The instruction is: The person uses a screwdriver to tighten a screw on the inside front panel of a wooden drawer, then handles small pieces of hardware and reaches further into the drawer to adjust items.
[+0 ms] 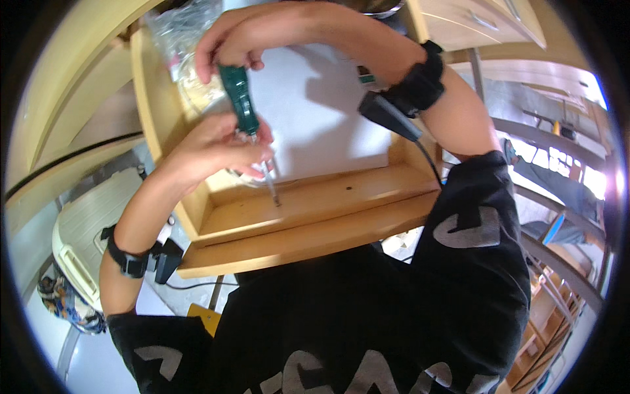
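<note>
A screwdriver (240, 98) with a dark green handle and a thin metal shaft is tilted over an open wooden drawer (295, 200). My right hand (237, 41) is closed around the top end of its handle. Lower down, my left hand (220, 144) is closed about the place where handle and shaft meet. The shaft's tip points towards the inside of the drawer's front board; whether it touches the wood I cannot tell. Behind my left hand, a round clear rim is partly hidden.
A white sheet (354, 141) covers much of the drawer's bottom. Clear plastic bags (187, 29) fill its far left corner. A small dark and green item (366, 74) lies near my right forearm. To the left stands a pale plastic box (88, 230). Cables hang from both wrist straps.
</note>
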Motion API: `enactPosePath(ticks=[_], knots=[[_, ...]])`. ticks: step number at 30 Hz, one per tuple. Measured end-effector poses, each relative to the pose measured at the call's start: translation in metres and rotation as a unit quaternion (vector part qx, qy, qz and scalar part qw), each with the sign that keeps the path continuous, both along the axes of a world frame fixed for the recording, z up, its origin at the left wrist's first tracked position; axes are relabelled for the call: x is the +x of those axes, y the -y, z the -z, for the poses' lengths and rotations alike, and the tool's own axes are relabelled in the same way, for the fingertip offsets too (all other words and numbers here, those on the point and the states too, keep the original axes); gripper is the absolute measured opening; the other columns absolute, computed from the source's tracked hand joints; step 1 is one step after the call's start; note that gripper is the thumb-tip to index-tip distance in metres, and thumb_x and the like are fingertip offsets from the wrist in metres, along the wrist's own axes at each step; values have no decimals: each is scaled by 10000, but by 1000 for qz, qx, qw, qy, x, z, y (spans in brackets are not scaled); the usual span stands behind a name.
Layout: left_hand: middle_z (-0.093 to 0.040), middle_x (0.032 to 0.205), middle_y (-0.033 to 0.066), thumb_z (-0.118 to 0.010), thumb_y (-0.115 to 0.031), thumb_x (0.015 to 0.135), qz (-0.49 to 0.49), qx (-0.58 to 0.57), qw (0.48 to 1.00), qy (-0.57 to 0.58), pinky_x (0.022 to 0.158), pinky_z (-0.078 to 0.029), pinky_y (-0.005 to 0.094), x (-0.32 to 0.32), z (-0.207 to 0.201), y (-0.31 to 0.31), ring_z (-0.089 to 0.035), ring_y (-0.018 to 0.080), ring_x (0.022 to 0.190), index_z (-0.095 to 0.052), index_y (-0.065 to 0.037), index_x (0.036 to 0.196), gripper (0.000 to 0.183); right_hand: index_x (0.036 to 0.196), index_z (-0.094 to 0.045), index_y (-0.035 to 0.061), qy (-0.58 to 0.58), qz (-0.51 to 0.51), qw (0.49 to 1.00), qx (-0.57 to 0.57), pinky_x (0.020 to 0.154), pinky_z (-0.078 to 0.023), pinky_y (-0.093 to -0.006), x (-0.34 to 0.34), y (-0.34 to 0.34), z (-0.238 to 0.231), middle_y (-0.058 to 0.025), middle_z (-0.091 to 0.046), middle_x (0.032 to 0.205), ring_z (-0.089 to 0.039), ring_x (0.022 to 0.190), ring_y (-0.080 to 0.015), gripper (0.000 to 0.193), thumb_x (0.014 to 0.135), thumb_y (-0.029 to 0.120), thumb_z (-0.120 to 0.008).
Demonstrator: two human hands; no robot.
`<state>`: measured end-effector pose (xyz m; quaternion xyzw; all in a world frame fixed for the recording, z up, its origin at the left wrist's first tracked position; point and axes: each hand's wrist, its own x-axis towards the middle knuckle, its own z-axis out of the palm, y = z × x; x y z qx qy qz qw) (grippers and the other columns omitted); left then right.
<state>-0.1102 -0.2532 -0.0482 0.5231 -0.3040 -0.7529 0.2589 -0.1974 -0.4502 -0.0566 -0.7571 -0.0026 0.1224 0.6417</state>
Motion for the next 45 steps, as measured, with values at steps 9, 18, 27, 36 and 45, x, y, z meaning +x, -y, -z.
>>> enactPosePath(ticks=[9,18,27,36,45], knots=[[-689,838,42,-796,-27,770,232,47,971,32,710,-528,239,-8,-1,-7,-653,101,793,-683,16,963,228,954,-729,75,55,-35,998,-22,586,-502,-275,25,-8,38,-28,-669,812,-599,695,-122,289,805,322,-734],[-623,796,-17,-837,-95,714,180,-13,982,53,634,-514,282,-1,11,-19,-590,78,703,-604,-26,1127,480,1040,-722,83,140,-51,987,61,734,-511,-284,28,-20,23,-28,-700,944,-615,842,-117,238,818,169,-717],[-691,941,47,-786,-148,779,343,-79,927,127,765,-519,262,-15,37,-2,-632,109,894,-696,-7,1018,292,931,-700,39,64,-14,980,-188,651,-510,-357,2,-12,50,-105,-687,766,-647,719,-199,428,856,459,-688],[-696,852,42,-740,-154,784,221,-194,955,44,697,-514,278,-15,53,-30,-632,131,783,-723,-32,927,189,1174,-638,49,15,-91,996,-17,829,-475,-307,7,-4,10,-48,-669,1063,-581,981,-138,446,775,189,-779],[-668,661,61,-731,-131,715,230,-129,963,55,542,-483,291,-27,53,-18,-618,124,594,-720,-3,775,141,1192,-626,24,31,-77,996,19,737,-517,-264,-11,3,-5,-32,-612,937,-588,858,-119,426,779,19,-731]])
